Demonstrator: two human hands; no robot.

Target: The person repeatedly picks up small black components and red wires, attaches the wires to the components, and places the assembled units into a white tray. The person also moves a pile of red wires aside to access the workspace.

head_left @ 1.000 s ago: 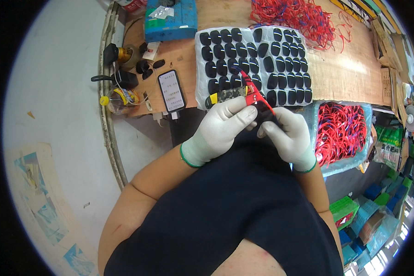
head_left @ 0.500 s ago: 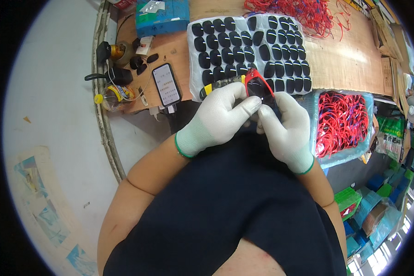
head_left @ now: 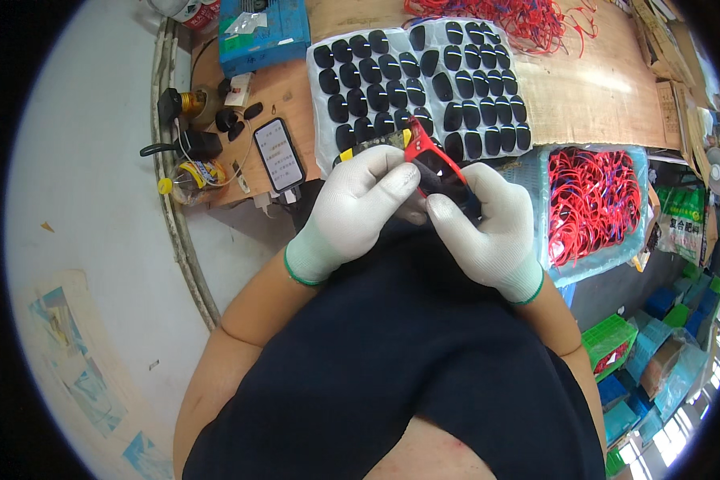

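In front of my chest, a pair of sunglasses (head_left: 442, 172) with a red frame and dark lenses is held between my two white-gloved hands. My left hand (head_left: 358, 200) pinches its left end, thumb on top. From the other side my right hand (head_left: 492, 228) grips it with the thumb at the lower rim and the fingers behind, mostly hidden. Just past the hands lies a white padded sheet (head_left: 322, 104) with rows of dark lenses (head_left: 396, 94). A yellow-and-black strip-like thing (head_left: 376, 146) at the sheet's near edge is partly covered by my left hand.
Right of my hands stands a blue-lined crate (head_left: 590, 274) full of red frames (head_left: 588, 212). More red frames (head_left: 520, 24) pile up at the back of the wooden table (head_left: 592, 92). To the left are a phone (head_left: 279, 156), a bottle (head_left: 192, 182) and a blue box (head_left: 264, 48).
My thumbs have moved apart, and more of the dark lens shows between them. Both hands still hold the sunglasses. The whole view has shifted slightly.
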